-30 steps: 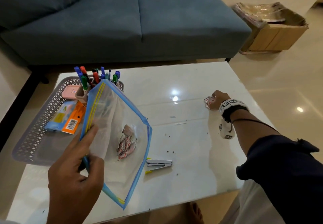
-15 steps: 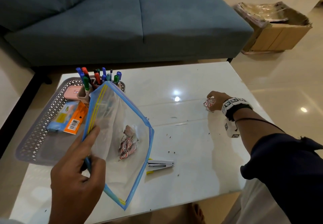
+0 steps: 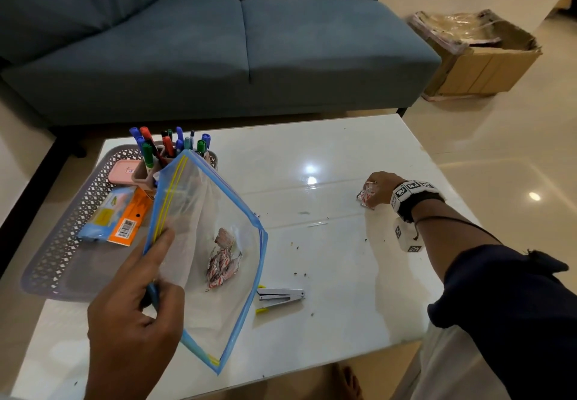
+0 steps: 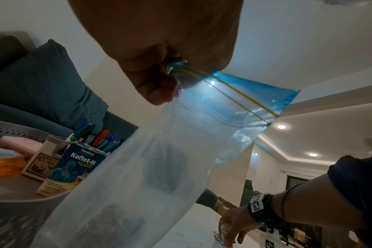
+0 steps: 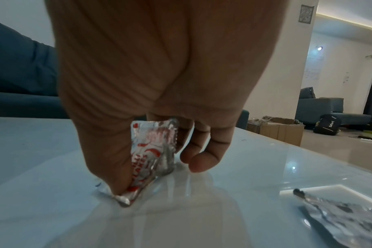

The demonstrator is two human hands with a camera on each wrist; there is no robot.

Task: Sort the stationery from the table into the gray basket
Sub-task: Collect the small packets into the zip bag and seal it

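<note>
Right wrist view showed the right hand (image 5: 159, 94) pinching a foil sachet (image 5: 153, 151) off the table (image 3: 312, 259). The left hand (image 3: 134, 312) gripped the zip bag (image 3: 206, 228) beside the gray basket (image 3: 62, 262). The stapler (image 3: 279, 296) lay on the table, probably next to sort.

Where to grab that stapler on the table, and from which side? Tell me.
Take the stapler across its long body, near the middle, coming straight down from above. It lies flat on the table with bare surface along both long sides, so thumb and fingers can close on them. The left hand holds the bag and the right hand pinches a sachet, so one must be freed first.
</note>
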